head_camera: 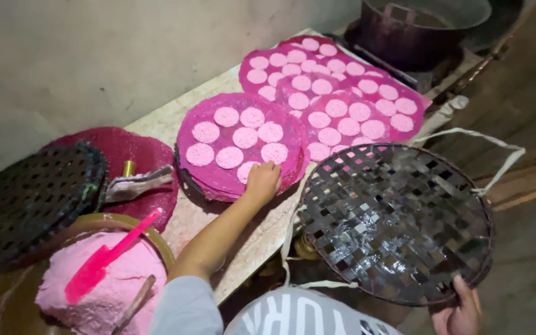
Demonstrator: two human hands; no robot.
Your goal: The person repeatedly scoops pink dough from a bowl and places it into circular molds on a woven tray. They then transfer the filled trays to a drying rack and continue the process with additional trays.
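Left hand: the left hand (pixel 263 180) is laid on the near edge of the closest pink tray (pixel 218 180), fingers curled together over a pink disc (pixel 247 170) at that rim; whether the disc is pinched cannot be told.
Right hand: the right hand (pixel 460 313) is closed on the near rim of a dark woven tray (pixel 398 220), thumb laid on top, at the lower right of the view.
Woven tray: it is held tilted beside the surface (pixel 169 121), partly over its edge, with pale straps (pixel 491 146) trailing from it.
Closest pink tray: it is set on the surface and covered with round pink discs laid apart from one another.
Other pink trays: more trays of discs (pixel 336 93) are overlapped farther along the surface, toward a dark pot (pixel 417 28).
Bowl: a brown bowl (pixel 156 239) of pink dough (pixel 116 282) is seen at lower left, with a bright pink spatula (pixel 110 257) stuck in it and a wooden handle (pixel 134 304) leaned beside.
Left side: a second dark woven tray (pixel 29 198) is placed over a red tray (pixel 138 152), just beside the bowl.
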